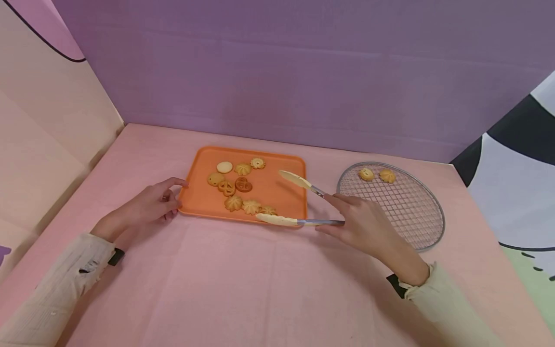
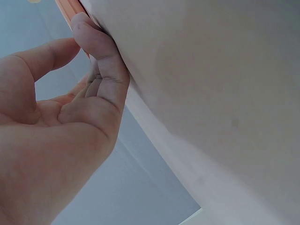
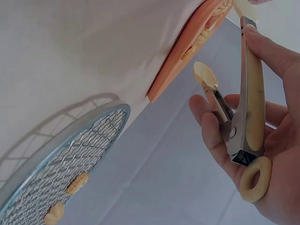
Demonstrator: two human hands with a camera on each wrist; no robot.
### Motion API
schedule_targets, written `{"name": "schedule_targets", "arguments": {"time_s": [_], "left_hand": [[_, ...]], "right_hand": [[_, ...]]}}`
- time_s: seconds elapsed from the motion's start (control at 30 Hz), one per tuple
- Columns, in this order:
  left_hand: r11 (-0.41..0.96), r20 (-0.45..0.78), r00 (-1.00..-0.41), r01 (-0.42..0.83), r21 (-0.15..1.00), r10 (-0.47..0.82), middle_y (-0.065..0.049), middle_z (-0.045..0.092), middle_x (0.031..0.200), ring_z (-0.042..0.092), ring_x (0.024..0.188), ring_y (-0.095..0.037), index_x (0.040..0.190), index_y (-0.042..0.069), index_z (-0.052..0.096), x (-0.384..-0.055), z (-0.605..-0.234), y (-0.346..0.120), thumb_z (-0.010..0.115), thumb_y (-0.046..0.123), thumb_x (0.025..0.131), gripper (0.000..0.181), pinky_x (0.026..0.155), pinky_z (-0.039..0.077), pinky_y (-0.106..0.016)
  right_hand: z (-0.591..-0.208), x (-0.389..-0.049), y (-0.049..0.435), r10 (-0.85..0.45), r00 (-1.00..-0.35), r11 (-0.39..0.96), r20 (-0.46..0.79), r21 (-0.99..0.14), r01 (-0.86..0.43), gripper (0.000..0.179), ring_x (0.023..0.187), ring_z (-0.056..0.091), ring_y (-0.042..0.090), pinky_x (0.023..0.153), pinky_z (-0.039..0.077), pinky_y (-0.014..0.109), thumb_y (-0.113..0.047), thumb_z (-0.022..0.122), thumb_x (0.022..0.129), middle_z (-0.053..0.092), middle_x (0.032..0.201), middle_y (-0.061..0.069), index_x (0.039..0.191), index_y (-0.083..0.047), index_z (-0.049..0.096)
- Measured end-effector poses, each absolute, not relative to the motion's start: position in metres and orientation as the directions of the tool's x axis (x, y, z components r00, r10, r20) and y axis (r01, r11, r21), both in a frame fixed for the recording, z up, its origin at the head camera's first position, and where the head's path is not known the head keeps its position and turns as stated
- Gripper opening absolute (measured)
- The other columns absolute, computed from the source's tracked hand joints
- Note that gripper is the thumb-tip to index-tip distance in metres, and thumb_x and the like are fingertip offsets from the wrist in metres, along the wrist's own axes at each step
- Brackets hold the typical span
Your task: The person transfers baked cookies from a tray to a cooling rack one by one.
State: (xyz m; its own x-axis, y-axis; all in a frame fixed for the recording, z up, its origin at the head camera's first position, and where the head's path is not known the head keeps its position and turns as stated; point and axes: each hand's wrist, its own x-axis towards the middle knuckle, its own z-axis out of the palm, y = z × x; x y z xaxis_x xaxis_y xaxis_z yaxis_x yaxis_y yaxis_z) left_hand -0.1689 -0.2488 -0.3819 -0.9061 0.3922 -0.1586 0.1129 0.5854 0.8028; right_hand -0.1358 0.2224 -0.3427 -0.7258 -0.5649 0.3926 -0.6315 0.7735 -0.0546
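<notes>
My right hand [image 1: 366, 224] holds a pair of tongs [image 3: 253, 93] with cream tips and a ring at the handle end. The tongs' arms are spread apart over the right part of an orange tray [image 1: 277, 193], with nothing between the tips. Several cookies lie on that tray, among them two pretzel-shaped ones, a pale round cookie [image 1: 224, 167] and ridged ones near the front edge. One tong tip overlaps the front-right cookie [image 1: 269, 211] in the head view. At the tray's left edge my left hand [image 1: 149, 205] grips the rim with bent fingers.
To the right lies an oval wire mesh rack [image 1: 401, 207] with a grey rim. Two cookies sit near its far edge, a round one [image 1: 366, 174] and a ridged one [image 1: 387, 176]. A purple wall [image 1: 277, 72] stands behind the pink-covered table [image 1: 243, 289].
</notes>
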Motion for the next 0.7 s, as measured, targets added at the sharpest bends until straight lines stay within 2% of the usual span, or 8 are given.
{"name": "schedule_targets", "arguments": {"time_s": [0.2, 0.37, 0.57, 0.7], "left_hand": [[0.582, -0.157, -0.902, 0.12, 0.804, 0.403, -0.011, 0.061, 0.08, 0.059, 0.064, -0.021, 0.144, 0.001, 0.039, -0.1699, -0.3823, -0.2486, 0.059, 0.002, 0.098, 0.05, 0.056, 0.054, -0.028], [0.592, -0.156, -0.904, 0.124, 0.796, 0.398, -0.011, 0.062, 0.079, 0.059, 0.063, -0.02, 0.143, 0.002, 0.041, -0.1706, -0.3829, -0.2506, 0.058, 0.002, 0.098, 0.048, 0.057, 0.055, -0.029], [0.586, -0.145, -0.9, 0.139, 0.799, 0.412, -0.011, 0.062, 0.079, 0.059, 0.062, -0.02, 0.142, 0.0, 0.04, -0.1705, -0.3826, -0.2513, 0.058, 0.002, 0.098, 0.047, 0.057, 0.055, -0.03], [0.59, -0.156, -0.9, 0.128, 0.798, 0.407, -0.011, 0.062, 0.079, 0.059, 0.062, -0.02, 0.143, 0.001, 0.04, -0.1704, -0.3817, -0.2513, 0.058, 0.002, 0.098, 0.048, 0.058, 0.055, -0.029]], "right_hand": [[-0.3425, -0.1366, 0.2234, -0.545, -0.764, 0.796, 0.347, -0.074, -0.601, 0.069, 0.085, 0.071, 0.029, 0.064, 0.057, 0.045, -0.047, 0.087, 0.071, 0.072, 0.109, 0.013, 0.123, -0.004, 0.069], [-0.3433, -0.1377, 0.2235, -0.558, -0.759, 0.789, 0.335, -0.07, -0.61, 0.068, 0.082, 0.072, 0.028, 0.06, 0.056, 0.043, -0.048, 0.085, 0.073, 0.073, 0.11, 0.013, 0.124, -0.006, 0.069], [-0.3428, -0.1367, 0.2224, -0.571, -0.755, 0.784, 0.322, -0.057, -0.618, 0.063, 0.072, 0.069, 0.023, 0.054, 0.054, 0.04, -0.046, 0.085, 0.075, 0.073, 0.106, 0.012, 0.122, -0.007, 0.07], [-0.3432, -0.1363, 0.2197, -0.587, -0.742, 0.775, 0.323, -0.04, -0.631, 0.06, 0.073, 0.07, 0.025, 0.055, 0.055, 0.041, -0.043, 0.085, 0.077, 0.073, 0.106, 0.013, 0.121, -0.005, 0.07]]}}
